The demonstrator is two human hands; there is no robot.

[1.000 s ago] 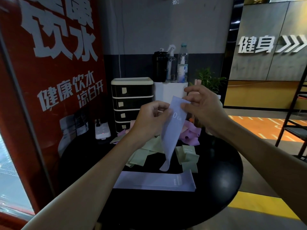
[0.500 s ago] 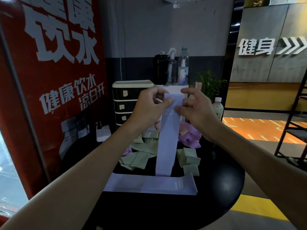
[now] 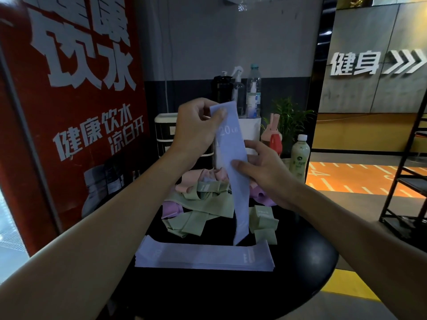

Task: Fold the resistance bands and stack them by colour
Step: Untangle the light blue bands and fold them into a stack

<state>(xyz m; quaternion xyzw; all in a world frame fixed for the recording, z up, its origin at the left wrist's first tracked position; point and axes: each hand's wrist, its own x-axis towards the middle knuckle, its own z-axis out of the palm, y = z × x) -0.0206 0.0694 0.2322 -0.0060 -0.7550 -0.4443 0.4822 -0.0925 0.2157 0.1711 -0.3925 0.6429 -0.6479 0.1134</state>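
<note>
A pale blue band (image 3: 239,181) marked "20 LB" hangs upright over the round black table (image 3: 305,269). My left hand (image 3: 196,128) pinches its top end. My right hand (image 3: 263,172) pinches it lower down at the middle, thumb on the front. Its bottom end dangles just above a flat stack of blue bands (image 3: 203,256) at the table's front. Behind lie loose green bands (image 3: 203,209), folded green bands (image 3: 263,221), and pink (image 3: 196,179) and purple bands (image 3: 171,207) in a heap.
A red poster board (image 3: 76,107) stands at the left. Behind the table are a small drawer unit (image 3: 165,132), spray and water bottles (image 3: 253,93), a plant (image 3: 288,121) and a green drink bottle (image 3: 299,155). A black rack (image 3: 406,176) is at the right.
My right hand has slid down from the band's top end to its middle. My left hand keeps the top, and the band now hangs straight and full length.
</note>
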